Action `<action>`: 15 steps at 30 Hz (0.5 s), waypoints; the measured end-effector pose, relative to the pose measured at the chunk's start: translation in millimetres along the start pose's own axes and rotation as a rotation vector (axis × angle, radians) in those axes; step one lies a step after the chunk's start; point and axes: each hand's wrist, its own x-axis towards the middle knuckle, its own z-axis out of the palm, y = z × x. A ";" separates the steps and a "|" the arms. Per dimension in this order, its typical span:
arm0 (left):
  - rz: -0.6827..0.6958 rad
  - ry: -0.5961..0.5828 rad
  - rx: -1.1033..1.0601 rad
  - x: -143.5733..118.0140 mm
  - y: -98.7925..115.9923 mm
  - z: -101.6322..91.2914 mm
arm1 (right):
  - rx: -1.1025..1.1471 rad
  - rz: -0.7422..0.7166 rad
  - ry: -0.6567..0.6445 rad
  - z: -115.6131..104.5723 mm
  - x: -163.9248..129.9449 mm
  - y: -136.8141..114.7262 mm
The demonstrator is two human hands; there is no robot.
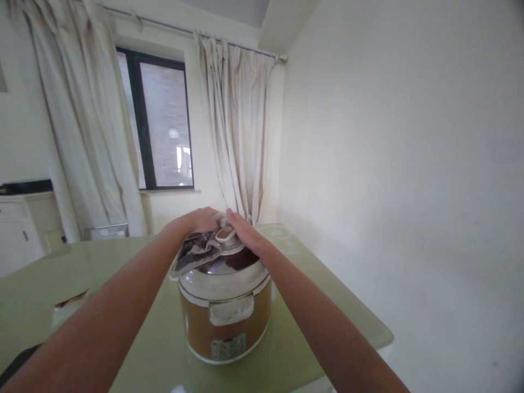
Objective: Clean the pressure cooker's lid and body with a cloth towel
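Observation:
A rice cooker point(226, 322) with a tan body and a white lid stands upright on the green table, a handle and label facing me. A grey-and-white cloth point(196, 252) lies crumpled over the left part of the lid, one corner hanging past the rim. My left hand point(201, 220) is closed on the cloth at the top far side, its fingertips mostly hidden. My right hand point(244, 230) lies stretched along the right of the lid's top, beside the lid latch point(225, 233). Its fingertips come close to the cloth's far end.
The green glossy table point(327, 311) extends on both sides of the cooker. At left lies a small pale packet-like item point(67, 310), partly behind my forearm. A white wall point(401, 164) borders the right side. Curtains point(241, 120), a window point(166, 120) and a white cabinet point(20, 229) are beyond.

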 end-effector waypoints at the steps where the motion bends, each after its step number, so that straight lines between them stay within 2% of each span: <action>1: -0.017 0.030 0.008 2.0 0.7 4.5 | -0.021 0.007 0.014 0.0 0.2 1.7; 4: -0.022 0.100 0.011 -1.2 -1.6 18.3 | -0.075 0.040 0.083 0.1 -0.1 4.9; 7: -0.007 0.182 0.011 -17.7 -8.0 26.4 | -0.133 0.076 0.108 0.3 -1.9 4.2; 11: 0.064 0.283 0.011 -52.0 -14.8 26.3 | -0.172 0.122 0.141 -0.3 -2.1 2.0; 15: 0.123 0.335 -0.022 -91.9 -14.0 32.0 | -0.072 0.147 0.204 -1.4 5.6 4.7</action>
